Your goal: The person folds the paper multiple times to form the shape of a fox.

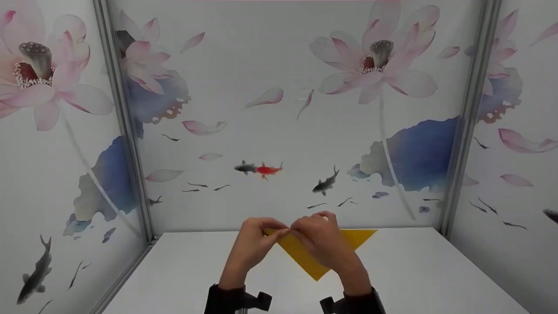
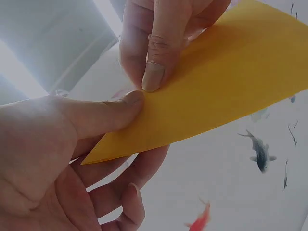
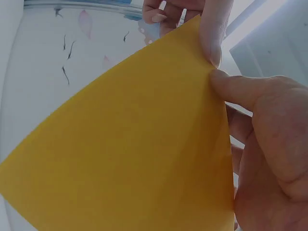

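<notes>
A yellow sheet of paper (image 1: 311,261), folded into a triangle, is held up above the table with one corner pointing down. My left hand (image 1: 255,240) pinches its left corner, thumb on the near face and fingers behind, as the left wrist view shows. Right beside it, my right hand (image 1: 324,240) pinches the upper edge between thumb and fingers. The two thumb tips meet at that edge in the right wrist view, where the paper (image 3: 130,144) spreads broad and slightly bowed. To the right of my right hand, the other corner sticks out free.
Beneath the hands lies a white table (image 1: 183,270). White panels (image 1: 270,131) printed with lotus flowers and fish stand behind it and at both sides, joined by metal posts (image 1: 126,117). A dark strap with a small mount (image 1: 237,298) sits on each wrist.
</notes>
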{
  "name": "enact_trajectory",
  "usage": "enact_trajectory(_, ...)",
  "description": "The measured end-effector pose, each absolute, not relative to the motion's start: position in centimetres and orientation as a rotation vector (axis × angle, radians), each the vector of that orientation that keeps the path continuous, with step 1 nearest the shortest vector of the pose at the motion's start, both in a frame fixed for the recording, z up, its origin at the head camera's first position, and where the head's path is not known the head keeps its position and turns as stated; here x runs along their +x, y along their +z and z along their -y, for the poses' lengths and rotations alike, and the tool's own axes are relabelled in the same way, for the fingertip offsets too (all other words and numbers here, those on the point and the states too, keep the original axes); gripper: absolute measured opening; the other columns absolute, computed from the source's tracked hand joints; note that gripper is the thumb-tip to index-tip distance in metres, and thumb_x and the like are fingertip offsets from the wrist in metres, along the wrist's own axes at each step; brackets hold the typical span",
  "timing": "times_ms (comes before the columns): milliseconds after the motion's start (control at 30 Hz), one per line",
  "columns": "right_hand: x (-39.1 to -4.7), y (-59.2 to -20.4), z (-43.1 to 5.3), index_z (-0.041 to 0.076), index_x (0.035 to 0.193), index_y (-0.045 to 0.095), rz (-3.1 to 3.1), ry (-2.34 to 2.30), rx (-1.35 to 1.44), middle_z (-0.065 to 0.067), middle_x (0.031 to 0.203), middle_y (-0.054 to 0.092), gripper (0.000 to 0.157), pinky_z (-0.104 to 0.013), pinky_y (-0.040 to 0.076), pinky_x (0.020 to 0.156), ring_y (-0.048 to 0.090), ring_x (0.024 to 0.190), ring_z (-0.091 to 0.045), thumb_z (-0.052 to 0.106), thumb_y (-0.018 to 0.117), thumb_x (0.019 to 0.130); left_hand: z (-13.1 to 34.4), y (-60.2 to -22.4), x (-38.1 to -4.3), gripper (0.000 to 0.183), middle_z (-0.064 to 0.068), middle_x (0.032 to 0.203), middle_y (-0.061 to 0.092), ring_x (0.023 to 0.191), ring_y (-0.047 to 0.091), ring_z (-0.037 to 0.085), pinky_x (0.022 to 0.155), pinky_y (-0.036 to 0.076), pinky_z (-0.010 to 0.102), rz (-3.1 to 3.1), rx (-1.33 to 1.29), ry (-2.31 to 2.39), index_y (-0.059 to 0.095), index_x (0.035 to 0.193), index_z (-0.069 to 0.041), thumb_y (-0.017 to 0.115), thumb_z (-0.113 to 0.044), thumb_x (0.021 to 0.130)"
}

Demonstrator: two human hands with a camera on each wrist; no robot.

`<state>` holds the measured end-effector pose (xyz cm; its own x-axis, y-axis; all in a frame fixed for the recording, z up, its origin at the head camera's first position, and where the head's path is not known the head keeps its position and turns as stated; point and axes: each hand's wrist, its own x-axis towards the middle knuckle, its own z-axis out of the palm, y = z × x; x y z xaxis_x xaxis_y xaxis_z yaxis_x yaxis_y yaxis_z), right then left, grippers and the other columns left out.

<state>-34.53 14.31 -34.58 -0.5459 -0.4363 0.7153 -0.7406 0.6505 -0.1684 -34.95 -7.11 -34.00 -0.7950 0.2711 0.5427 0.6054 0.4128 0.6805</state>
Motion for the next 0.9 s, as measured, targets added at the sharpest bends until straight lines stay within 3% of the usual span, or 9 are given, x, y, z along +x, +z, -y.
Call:
enact_trajectory(500,-34.2,-34.5,-14.2,0.021,0.102,0.077,2.272,0.579,0.991,0.009,0.093,0.078,0.010,-0.059,0.038,0.107,0.070,0.092,-0.012,0.023,0.070,0.107,8.8,-33.6,-34.3,0.019,0.009,0.101,0.084,0.088,0.076,0.017,0.087,0.067,0.034,2.443,-0.888,-1.312,0.085,0.105,-0.007,0.077,-0.024,0.103)
enact_trajectory(900,-34.1,-34.2,-15.1,0.021,0.096,0.076,2.375,0.686,1.064,0.010,0.090,0.076,0.015,-0.058,0.038,0.104,0.064,0.087,-0.008,0.023,0.067,0.108,12.0,-33.7,-34.5,0.019,0.007,0.093,0.084,0.078,0.070,0.015,0.079,0.061,0.028,2.560,-0.896,-1.314,0.087,0.102,-0.011,0.076,-0.026,0.104)
